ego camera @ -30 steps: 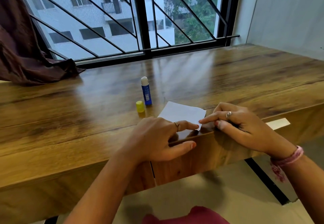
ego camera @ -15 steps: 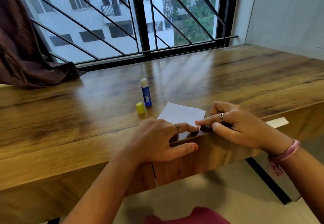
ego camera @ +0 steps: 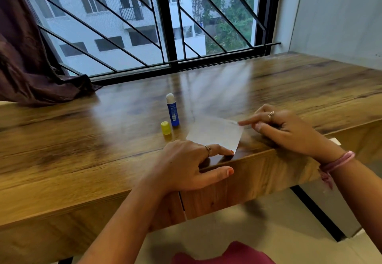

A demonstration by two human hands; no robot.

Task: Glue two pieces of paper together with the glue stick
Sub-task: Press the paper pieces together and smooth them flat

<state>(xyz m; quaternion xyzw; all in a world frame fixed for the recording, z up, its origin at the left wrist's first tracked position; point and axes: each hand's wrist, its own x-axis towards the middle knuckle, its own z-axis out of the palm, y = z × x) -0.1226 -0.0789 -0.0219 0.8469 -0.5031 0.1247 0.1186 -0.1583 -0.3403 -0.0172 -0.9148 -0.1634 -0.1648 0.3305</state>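
A small white square of paper lies flat near the front edge of the wooden table. My left hand presses the paper's near corner with a straight fingertip, thumb hanging over the table edge. My right hand touches the paper's far right corner with its extended index finger; the other fingers are curled and hold nothing. An uncapped blue glue stick stands upright just left of the paper, white glue showing at its top. Its yellow cap sits beside it.
A dark brown curtain drapes onto the table at the back left. A barred window runs along the table's far side. A grey wall closes the right. A pale strip shows under the table edge by my right wrist.
My right index finger has slid from the paper's near right corner up along its right edge to the far right corner. My left hand stays pressing the near corner.
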